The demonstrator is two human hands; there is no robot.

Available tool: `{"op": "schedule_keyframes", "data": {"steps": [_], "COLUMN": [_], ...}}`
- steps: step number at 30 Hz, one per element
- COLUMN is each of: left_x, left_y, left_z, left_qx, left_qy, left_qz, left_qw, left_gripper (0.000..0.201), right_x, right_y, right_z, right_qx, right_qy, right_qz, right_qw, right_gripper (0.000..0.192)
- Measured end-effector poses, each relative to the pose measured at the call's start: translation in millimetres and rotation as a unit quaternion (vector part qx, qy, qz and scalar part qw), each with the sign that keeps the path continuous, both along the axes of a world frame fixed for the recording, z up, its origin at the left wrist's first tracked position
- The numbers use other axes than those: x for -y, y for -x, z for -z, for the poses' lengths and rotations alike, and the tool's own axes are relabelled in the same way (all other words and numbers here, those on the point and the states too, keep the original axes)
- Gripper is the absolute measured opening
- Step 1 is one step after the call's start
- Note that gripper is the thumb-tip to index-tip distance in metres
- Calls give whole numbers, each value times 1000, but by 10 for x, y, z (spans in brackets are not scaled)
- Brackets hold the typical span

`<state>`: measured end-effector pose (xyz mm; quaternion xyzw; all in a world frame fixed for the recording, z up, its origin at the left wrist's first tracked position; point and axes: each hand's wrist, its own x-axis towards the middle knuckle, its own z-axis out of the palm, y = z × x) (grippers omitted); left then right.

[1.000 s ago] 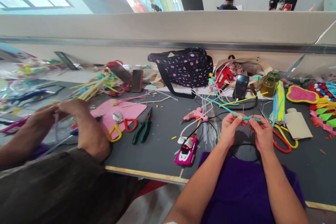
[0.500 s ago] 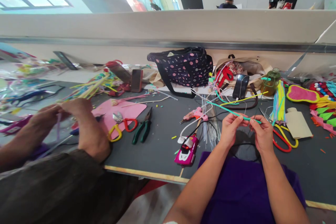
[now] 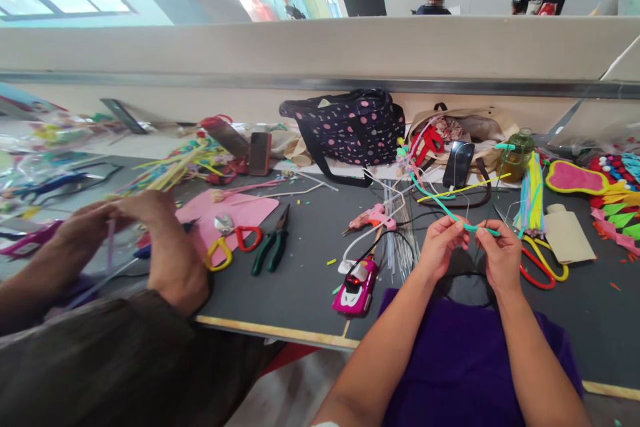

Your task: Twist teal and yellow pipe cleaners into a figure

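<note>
A thin turquoise pipe cleaner spans both my hands over the table's right part. My left hand pinches it between thumb and fingertips, and its free end curves up and away to the left. Close beside, my right hand is closed on the same pipe cleaner near its other end. Thin wires stand out around my fingers; where they are fixed I cannot tell. Beyond my hands lies a yellow pipe cleaner. Scissors with red and yellow handles rest beside my right hand.
A pink glue gun, a magenta power strip and pliers lie to the left. A patterned bag, a phone and a glass jar stand behind. At far left, a co-worker's hands handle something.
The turquoise pipe cleaner's free end, nearly straight before, now bends in a curve and has swung farther from me. My hands have stayed almost in place.
</note>
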<state>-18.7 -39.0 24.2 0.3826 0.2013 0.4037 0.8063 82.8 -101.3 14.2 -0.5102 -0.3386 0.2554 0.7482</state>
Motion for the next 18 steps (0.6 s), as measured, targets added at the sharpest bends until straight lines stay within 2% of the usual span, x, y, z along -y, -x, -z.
{"op": "schedule_keyframes", "data": {"steps": [9,18], "left_x": [2,14], "left_y": [48,41], "left_z": [-59,-75], "left_qx": [11,-3], "left_qy": [-5,-14], "left_qz": [42,18], "left_qw": [999,1000], "left_gripper": [31,33], "right_x": [62,89], "right_y": [43,43], "right_z": [-96,-133], "right_qx": [58,120], "right_qy": [-19,-38], "right_qz": [-10,-1], "right_qw": [998,992], "right_gripper": [12,6]}}
